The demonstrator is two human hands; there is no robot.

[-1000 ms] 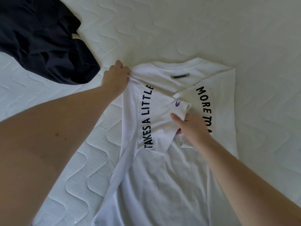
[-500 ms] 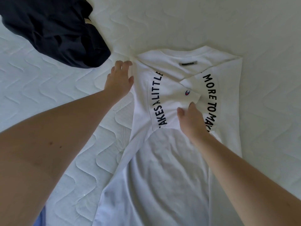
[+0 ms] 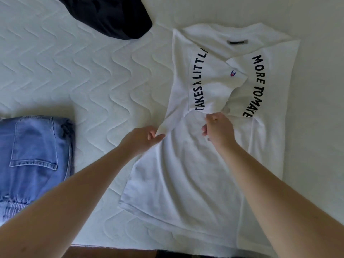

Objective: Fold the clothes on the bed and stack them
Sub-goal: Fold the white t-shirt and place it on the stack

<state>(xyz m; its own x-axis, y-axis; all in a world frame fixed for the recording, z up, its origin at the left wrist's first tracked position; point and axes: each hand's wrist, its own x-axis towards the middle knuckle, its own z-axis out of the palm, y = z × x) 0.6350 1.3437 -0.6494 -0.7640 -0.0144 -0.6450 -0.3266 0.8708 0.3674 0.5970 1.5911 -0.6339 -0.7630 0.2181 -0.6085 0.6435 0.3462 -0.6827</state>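
Note:
A white T-shirt (image 3: 186, 174) with black lettering lies back-up on the bed, collar away from me, both sleeves folded in over the back. My left hand (image 3: 141, 138) pinches the shirt's left side edge below the folded sleeve. My right hand (image 3: 218, 129) is over the shirt's middle, fingers curled at the lower edge of the folded-in sleeve; I cannot tell whether it holds the cloth. Folded blue jeans (image 3: 33, 161) lie at the left. A crumpled dark garment (image 3: 111, 17) lies at the top.
The white quilted mattress (image 3: 104, 75) spreads under everything. Its near edge (image 3: 115, 245) runs along the bottom of the view, with dark floor beyond.
My left hand came down from the shirt's shoulder to its side edge and pinched it. My right hand slid toward me off the folded sleeve. The view shifted, showing the jeans.

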